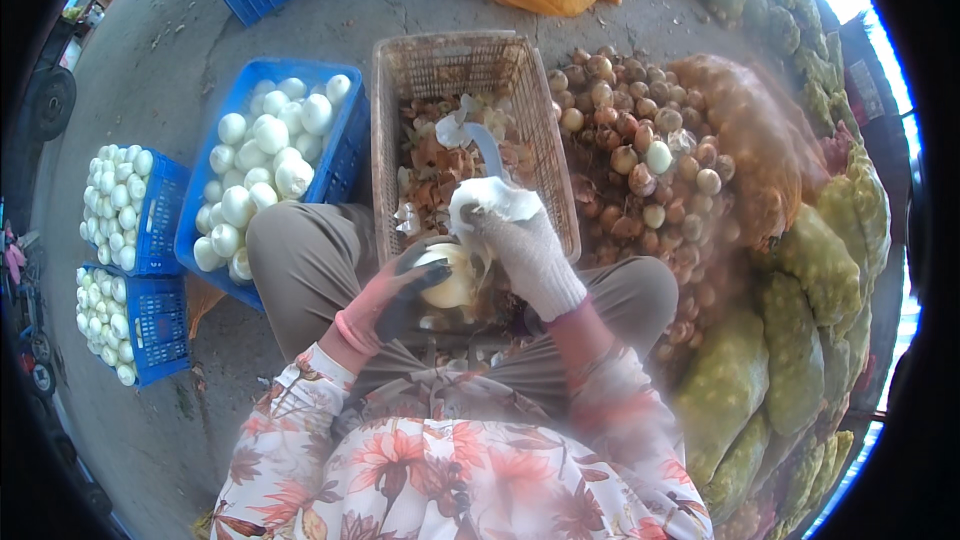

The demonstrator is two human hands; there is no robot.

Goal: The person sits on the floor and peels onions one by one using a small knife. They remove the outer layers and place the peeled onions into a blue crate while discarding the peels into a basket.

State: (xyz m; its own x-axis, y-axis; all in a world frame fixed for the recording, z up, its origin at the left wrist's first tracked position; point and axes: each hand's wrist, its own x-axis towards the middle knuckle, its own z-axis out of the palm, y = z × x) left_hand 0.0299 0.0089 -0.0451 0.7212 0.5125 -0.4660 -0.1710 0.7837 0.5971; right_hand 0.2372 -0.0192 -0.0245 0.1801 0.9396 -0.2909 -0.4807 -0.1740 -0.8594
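My left hand (386, 294), in a pink glove with dark fingers, grips a partly peeled onion (448, 286) above my lap. A white knit glove covers my right hand (511, 236), which is closed around a knife whose curved blade (486, 148) points away from me. The knife's handle is hidden in the fist. The right hand's lower edge meets the onion's upper right side, where loose skin hangs. Under and beyond both hands stands a brown plastic crate (556, 187) holding onion skins (442, 172).
Left of my knee, a blue crate (349, 142) holds peeled white onions (270, 135). Two smaller-looking blue crates (159, 330) of onions stand farther left. Unpeeled onions (637, 120) lie heaped at right, beside an orange mesh sack (750, 135) and stacked green mesh sacks (727, 382).
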